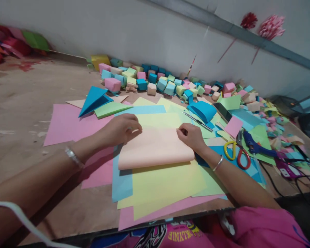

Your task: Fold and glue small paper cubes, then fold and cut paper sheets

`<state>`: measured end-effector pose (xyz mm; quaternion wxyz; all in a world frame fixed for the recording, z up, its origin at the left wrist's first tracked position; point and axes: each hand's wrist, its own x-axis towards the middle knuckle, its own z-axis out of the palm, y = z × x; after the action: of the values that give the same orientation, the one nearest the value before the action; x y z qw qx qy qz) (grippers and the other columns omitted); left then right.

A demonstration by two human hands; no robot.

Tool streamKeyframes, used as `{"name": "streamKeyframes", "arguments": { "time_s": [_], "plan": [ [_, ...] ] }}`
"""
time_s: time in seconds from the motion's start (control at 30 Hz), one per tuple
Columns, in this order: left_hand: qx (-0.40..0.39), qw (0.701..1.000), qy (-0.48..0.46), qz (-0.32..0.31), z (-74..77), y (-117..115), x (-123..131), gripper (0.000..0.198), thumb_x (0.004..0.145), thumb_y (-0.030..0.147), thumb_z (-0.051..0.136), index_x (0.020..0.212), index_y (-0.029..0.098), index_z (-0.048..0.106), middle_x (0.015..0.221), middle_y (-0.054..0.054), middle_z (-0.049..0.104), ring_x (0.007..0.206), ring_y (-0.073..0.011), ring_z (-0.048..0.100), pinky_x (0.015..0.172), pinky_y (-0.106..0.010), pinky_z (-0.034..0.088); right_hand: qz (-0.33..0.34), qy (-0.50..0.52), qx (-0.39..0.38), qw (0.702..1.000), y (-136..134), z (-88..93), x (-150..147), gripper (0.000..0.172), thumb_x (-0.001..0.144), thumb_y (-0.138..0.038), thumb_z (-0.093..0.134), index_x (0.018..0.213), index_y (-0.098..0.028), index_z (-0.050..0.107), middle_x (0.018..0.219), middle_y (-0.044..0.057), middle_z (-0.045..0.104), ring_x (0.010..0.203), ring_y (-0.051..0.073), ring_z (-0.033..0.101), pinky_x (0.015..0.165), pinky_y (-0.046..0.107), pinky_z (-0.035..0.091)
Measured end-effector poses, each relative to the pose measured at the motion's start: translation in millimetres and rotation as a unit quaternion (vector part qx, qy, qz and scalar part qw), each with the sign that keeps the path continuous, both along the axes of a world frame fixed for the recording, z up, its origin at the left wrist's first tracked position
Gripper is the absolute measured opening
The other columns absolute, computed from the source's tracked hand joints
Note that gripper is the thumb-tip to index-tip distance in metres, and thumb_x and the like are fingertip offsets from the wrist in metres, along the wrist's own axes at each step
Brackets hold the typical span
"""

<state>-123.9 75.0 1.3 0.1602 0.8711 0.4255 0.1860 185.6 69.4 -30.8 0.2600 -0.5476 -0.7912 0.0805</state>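
Note:
A peach sheet of paper (157,148) is bent over on itself, its near side a rounded, uncreased curve. At its far left corner my left hand (125,128) pinches the edge between thumb and fingers. My right hand (190,137) grips the far right corner the same way, fingers curled. Beneath the peach sheet lie loose yellow sheets (167,193), with a light blue sheet (122,186) and pink sheets (67,124) showing at the left. Past my left hand rest a folded blue paper (94,100) and a folded green paper (111,109).
Many small paper cubes (152,89) line the wall. To the right lie scissors (237,155), a blue glue gun (258,146) with cables, a pen-like tool (198,121), a phone (222,112) and a curled blue paper (203,112). Two pompom flowers (271,27) hang above.

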Motion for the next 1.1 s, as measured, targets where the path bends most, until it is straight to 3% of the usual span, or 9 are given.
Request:
{"name": "streamKeyframes", "arguments": {
  "time_s": [0.1,0.27,0.37,0.5,0.63,0.73,0.83,0.97,1.1],
  "plan": [
    [-0.060,0.989,0.083,-0.106,15.9,12,10,0.031,0.083,0.021,0.045,0.091,0.022,0.075,0.096,-0.007,0.068,0.079,-0.0175,0.061,0.067,-0.026,0.042,0.003,-0.007,0.003,1.000,1,-2.2,1,0.018,0.083,-0.024,0.054,0.065,-0.022,0.052,0.066,0.001,0.058,0.065,0.016,0.052,0.060,0.028,0.033],
    [-0.047,0.980,0.183,-0.065,29.7,16,47,0.025,0.079,0.021,0.049,0.074,0.018,0.074,0.079,-0.009,0.069,0.069,-0.0212,0.061,0.065,-0.031,0.043,0.007,-0.027,0.008,1.000,3,-3.5,1,0.016,0.084,-0.023,0.054,0.067,-0.022,0.054,0.067,0.002,0.058,0.067,0.016,0.052,0.060,0.028,0.032],
    [0.005,0.989,0.092,-0.111,14.8,14,66,0.029,0.089,0.023,0.047,0.085,0.017,0.075,0.089,-0.011,0.071,0.079,-0.0208,0.065,0.070,-0.030,0.047,0.004,-0.035,0.011,0.999,2,-2.5,1,0.016,0.083,-0.022,0.055,0.068,-0.022,0.054,0.068,0.002,0.058,0.067,0.016,0.052,0.059,0.028,0.032],
    [0.013,0.974,-0.046,-0.221,-16.3,14,69,0.035,0.100,0.031,0.041,0.124,0.024,0.066,0.131,-0.008,0.065,0.124,-0.0202,0.057,0.102,-0.032,0.044,0.002,-0.037,0.014,0.999,3,-3.8,-1,0.016,0.084,-0.021,0.055,0.068,-0.021,0.056,0.068,0.002,0.059,0.067,0.017,0.053,0.059,0.028,0.032],
    [0.017,0.972,0.056,-0.229,-26.1,12,64,0.043,0.103,0.032,0.037,0.145,0.028,0.047,0.153,-0.003,0.044,0.145,-0.0211,0.033,0.122,-0.046,0.016,-0.003,-0.040,0.004,0.999,4,-3.6,0,0.015,0.085,-0.021,0.057,0.070,-0.021,0.060,0.069,0.003,0.062,0.067,0.017,0.054,0.061,0.028,0.034],
    [0.013,0.969,0.097,-0.225,-23.1,9,63,0.047,0.104,0.037,0.033,0.150,0.029,0.038,0.158,-0.002,0.035,0.148,-0.0195,0.026,0.123,-0.045,0.007,-0.008,-0.048,0.017,0.999,0,9.8,5,0.008,0.086,-0.022,0.060,0.087,-0.019,0.067,0.076,0.005,0.066,0.073,0.019,0.057,0.065,0.029,0.038],
    [0.027,0.969,0.104,-0.223,-24.4,8,63,0.048,0.104,0.040,0.031,0.151,0.030,0.036,0.158,-0.001,0.033,0.149,-0.0179,0.025,0.123,-0.042,0.002,0.074,-0.082,0.072,0.991,-13,34.4,4,0.021,0.091,-0.025,0.057,0.106,-0.017,0.069,0.095,0.011,0.069,0.090,0.023,0.060,0.074,0.032,0.043],
    [0.048,0.968,0.105,-0.222,-31.3,11,61,0.048,0.104,0.039,0.030,0.150,0.028,0.037,0.158,-0.002,0.035,0.149,-0.0170,0.024,0.123,-0.042,-0.002,0.285,-0.140,0.041,0.947,-30,58.0,-21,0.022,0.095,-0.034,0.056,0.097,-0.021,0.074,0.104,0.009,0.070,0.098,0.022,0.060,0.079,0.033,0.046],
    [0.029,0.969,0.110,-0.220,-30.7,11,60,0.047,0.104,0.036,0.028,0.147,0.027,0.043,0.157,-0.001,0.037,0.149,-0.0165,0.024,0.123,-0.042,-0.001,0.327,-0.224,0.007,0.918,-38,59.7,-48,0.029,0.095,-0.041,0.057,0.097,-0.017,0.073,0.108,0.011,0.068,0.102,0.024,0.056,0.084,0.035,0.043]
  ]
}}
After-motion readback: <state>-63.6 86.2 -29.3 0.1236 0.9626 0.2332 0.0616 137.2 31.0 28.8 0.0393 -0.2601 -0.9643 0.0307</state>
